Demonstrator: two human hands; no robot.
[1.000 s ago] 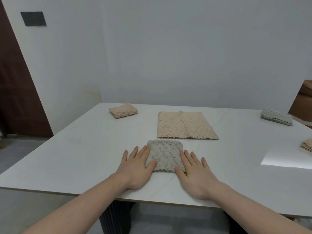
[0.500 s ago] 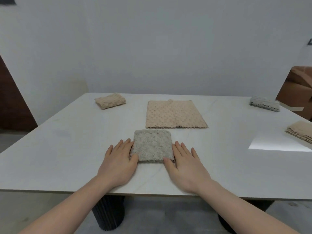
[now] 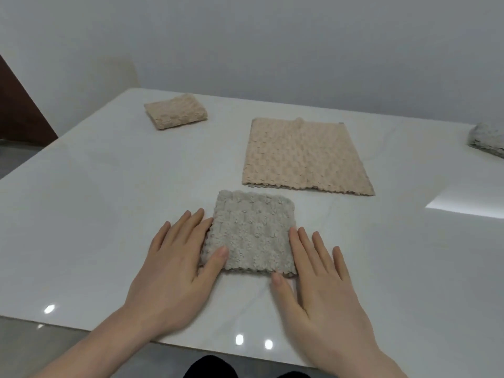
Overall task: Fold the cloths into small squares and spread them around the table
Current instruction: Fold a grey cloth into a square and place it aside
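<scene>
Folded grey cloth (image 3: 252,233): near-centre of table (image 3: 81,214) | left hand (image 3: 174,271): flat, fingers straight, thumb on cloth's left edge | right hand (image 3: 319,285): flat, fingers straight, touching right edge | unfolded beige cloth (image 3: 304,156): just beyond.

Left hand (image 3: 174,271): flat, palm down, fingers straight, thumb extended.
Right hand (image 3: 317,289): flat, palm down, fingers slightly spread.

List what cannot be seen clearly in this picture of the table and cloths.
1. Folded grey textured cloth at the far right: head view, cut off by the right edge.
2. Left side of the near folded grey cloth: covered by the left hand.
3. White table: its right part lies outside the frame.
</scene>
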